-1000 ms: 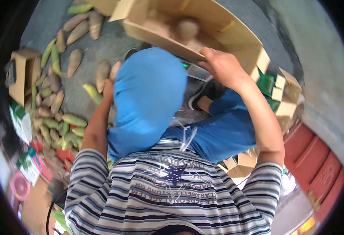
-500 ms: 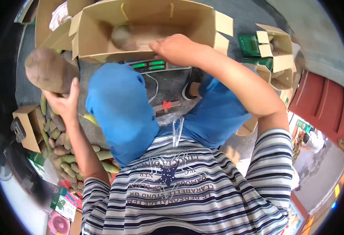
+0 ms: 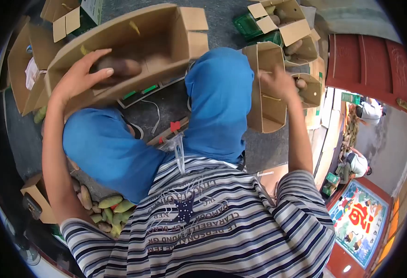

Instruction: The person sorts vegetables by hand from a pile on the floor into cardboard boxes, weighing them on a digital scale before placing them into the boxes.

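Note:
My left hand [image 3: 79, 76] reaches over the near wall of a long cardboard box [image 3: 166, 51], thumb and fingers spread. Just past its fingertips a brownish tuber [image 3: 124, 67], blurred by motion, is inside the box. Beneath that box a scale [image 3: 141, 90] shows green displays. On the other side of my knees, my right hand [image 3: 277, 84] is smeared by motion over a tall narrow carton [image 3: 272, 113], its fingers overlapping the opening. What this hand grips, if anything, I cannot tell.
Smaller cartons [image 3: 301, 39] holding tubers stand at the upper right. More boxes [image 3: 27, 69] are at the upper left. A pile of tubers [image 3: 113, 211] lies beside my left leg. A person [image 3: 355, 164] is further off at the right.
My left hand has moved from the left side to the long box, and the tuber it held is now inside. My right hand has gone from that box to the narrow carton. The view has turned right.

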`<action>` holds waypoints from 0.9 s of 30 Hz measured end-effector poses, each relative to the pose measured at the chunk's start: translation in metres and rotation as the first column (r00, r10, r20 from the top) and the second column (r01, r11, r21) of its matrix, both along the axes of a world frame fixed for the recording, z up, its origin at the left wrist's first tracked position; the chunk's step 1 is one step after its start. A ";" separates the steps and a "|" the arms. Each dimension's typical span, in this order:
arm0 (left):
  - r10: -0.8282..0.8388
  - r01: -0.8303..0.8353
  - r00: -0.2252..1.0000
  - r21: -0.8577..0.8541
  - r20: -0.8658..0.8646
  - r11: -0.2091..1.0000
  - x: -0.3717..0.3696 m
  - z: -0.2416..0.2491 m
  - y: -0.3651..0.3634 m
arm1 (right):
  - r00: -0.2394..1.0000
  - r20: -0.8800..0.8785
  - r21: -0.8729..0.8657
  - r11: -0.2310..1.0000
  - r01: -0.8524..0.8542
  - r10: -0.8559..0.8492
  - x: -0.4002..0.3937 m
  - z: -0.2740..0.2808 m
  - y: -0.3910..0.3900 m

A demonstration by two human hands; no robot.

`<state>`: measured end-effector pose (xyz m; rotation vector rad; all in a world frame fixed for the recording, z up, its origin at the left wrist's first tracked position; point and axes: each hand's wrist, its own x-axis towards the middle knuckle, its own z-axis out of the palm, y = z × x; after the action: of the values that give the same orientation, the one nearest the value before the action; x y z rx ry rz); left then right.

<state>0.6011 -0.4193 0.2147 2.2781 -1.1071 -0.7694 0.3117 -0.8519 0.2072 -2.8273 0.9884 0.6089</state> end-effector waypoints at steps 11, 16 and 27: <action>-0.199 0.119 0.967 0.411 0.157 0.904 -0.033 0.027 -0.033 | 0.955 0.284 0.110 0.992 0.060 -0.089 -0.143 -0.099 0.036; -0.182 0.020 0.925 0.437 0.333 0.899 -0.047 0.004 -0.059 | 0.940 0.341 0.120 0.993 -0.013 -0.029 -0.070 -0.035 0.024; -0.107 -0.025 0.921 0.333 0.374 0.943 -0.043 -0.020 -0.068 | 0.963 0.237 0.231 0.956 -0.182 0.126 -0.005 0.062 0.069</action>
<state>0.5577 -0.4875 0.1948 2.7901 -1.2804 -0.5640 0.3070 -0.7833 0.2689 -2.6864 0.6081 0.3888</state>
